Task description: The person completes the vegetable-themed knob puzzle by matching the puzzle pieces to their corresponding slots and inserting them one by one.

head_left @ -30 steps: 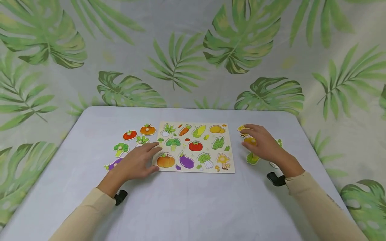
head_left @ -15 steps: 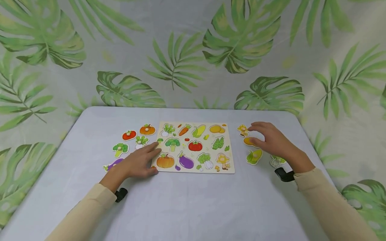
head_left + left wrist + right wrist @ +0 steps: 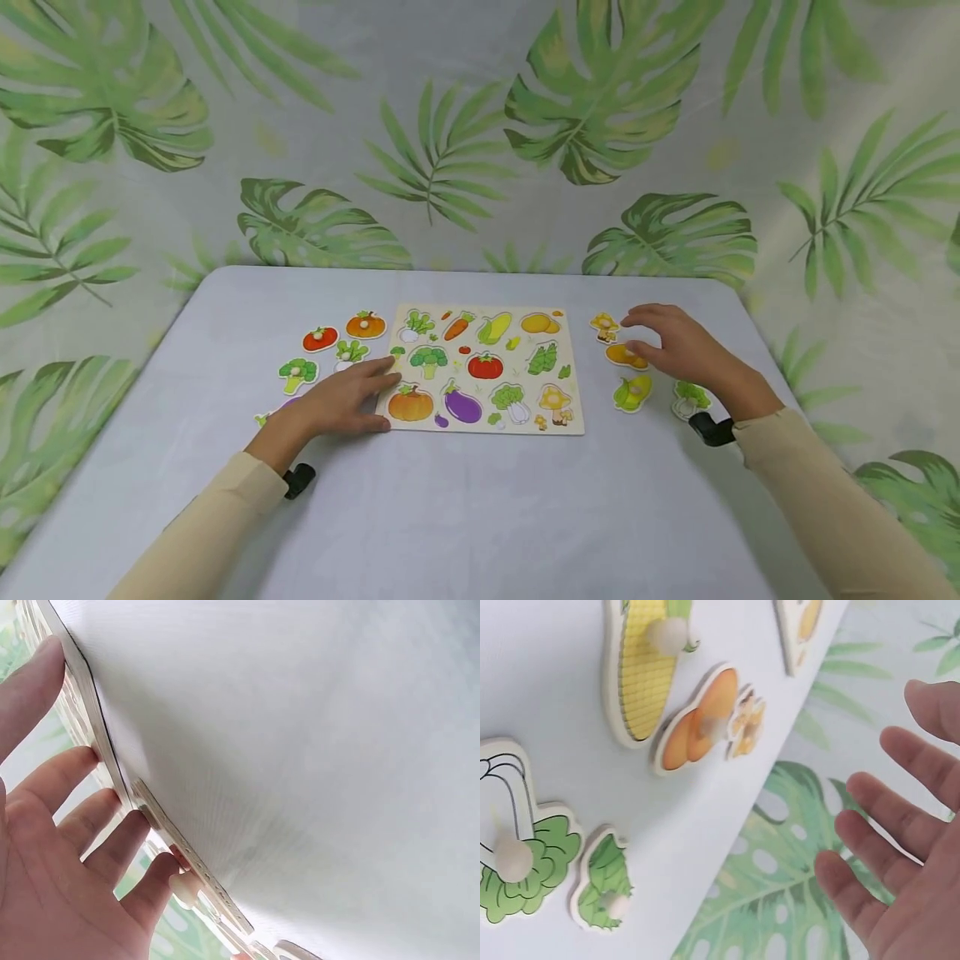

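A flat puzzle board (image 3: 516,377) with printed vegetables lies mid-table. My left hand (image 3: 341,404) touches its left edge, thumb and fingertips along the rim in the left wrist view, holding nothing. My right hand (image 3: 686,350) is raised over the table with fingers apart and nothing in them. Its fingertips are near the knobbed mushroom piece (image 3: 604,327) and the orange-yellow potato-like piece (image 3: 624,357). Closer to the front lies the corn piece (image 3: 632,392). The bok choy piece (image 3: 690,398) is near the right wrist; a leafy green piece (image 3: 604,885) shows in the right wrist view.
Left of the board lie the pumpkin piece (image 3: 366,325), tomato piece (image 3: 320,338), broccoli piece (image 3: 297,375) and turnip piece (image 3: 349,350). The left arm mostly covers the eggplant piece (image 3: 262,418). A leaf-print cloth (image 3: 480,167) hangs behind the table.
My right hand has drawn back to the right from over the mushroom, potato-like and corn pieces, uncovering them. The left hand has stayed at the board's edge.
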`<state>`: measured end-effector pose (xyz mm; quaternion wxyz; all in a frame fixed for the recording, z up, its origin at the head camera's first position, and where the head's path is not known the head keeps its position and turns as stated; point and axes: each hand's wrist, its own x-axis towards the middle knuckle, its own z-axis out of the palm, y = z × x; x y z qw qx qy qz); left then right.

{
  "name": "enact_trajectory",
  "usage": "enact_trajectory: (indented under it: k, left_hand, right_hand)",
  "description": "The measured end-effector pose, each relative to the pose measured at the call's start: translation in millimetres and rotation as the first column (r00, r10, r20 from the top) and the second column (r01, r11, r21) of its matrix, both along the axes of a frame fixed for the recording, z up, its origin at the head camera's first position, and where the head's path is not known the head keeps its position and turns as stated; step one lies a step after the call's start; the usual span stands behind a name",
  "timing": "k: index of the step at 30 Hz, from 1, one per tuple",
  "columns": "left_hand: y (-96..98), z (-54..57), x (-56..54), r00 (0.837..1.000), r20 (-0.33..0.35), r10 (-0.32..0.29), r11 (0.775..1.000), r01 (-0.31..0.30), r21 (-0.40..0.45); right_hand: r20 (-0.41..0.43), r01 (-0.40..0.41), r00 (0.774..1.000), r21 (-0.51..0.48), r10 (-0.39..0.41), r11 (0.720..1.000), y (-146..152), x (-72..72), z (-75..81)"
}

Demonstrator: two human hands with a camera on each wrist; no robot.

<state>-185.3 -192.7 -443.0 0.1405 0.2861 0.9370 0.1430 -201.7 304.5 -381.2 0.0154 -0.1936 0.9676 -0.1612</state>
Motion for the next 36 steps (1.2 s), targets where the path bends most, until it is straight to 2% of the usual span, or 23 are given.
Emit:
enact_trajectory:
  k: [5,13,21,26,31,36]
  left_hand:
    - [-0.8,0.2,0.6,1.0,0.003,0.008,1.0,-0.008,-0.004]
    - [-0.1,0.9,1.1,1.0,0.016,0.02,1.0,-0.02,0.01]
    - [2.4,2.8,0.1,0.998,0.038,0.042,0.999,-0.042,0.001]
    - [3.2,4.1,-0.3,0.997,0.046,0.055,0.999,-0.054,-0.004]
    - [2.8,5.0,0.6,0.997,0.058,0.059,0.998,-0.06,0.016]
    - [1.9,3.7,1.0,0.996,0.072,0.057,0.998,-0.058,0.016]
  right_hand:
    - [0.061,0.016,0.998,0.009,-0.016,1.0,0,-7.9,-7.2]
    - [0.128,0.006,0.992,0.001,-0.007,1.0,6,-22.4,-28.2]
    - [0.162,0.05,0.986,-0.011,-0.048,0.999,16,-26.6,-40.3]
    - [0.168,0.061,0.984,-0.03,-0.055,0.998,21,-28.1,-42.5]
    - [0.218,0.096,0.972,-0.05,-0.083,0.994,22,-29.7,-46.4]
    - [0.241,0.093,0.968,-0.065,-0.075,0.993,24,-31.7,-52.1]
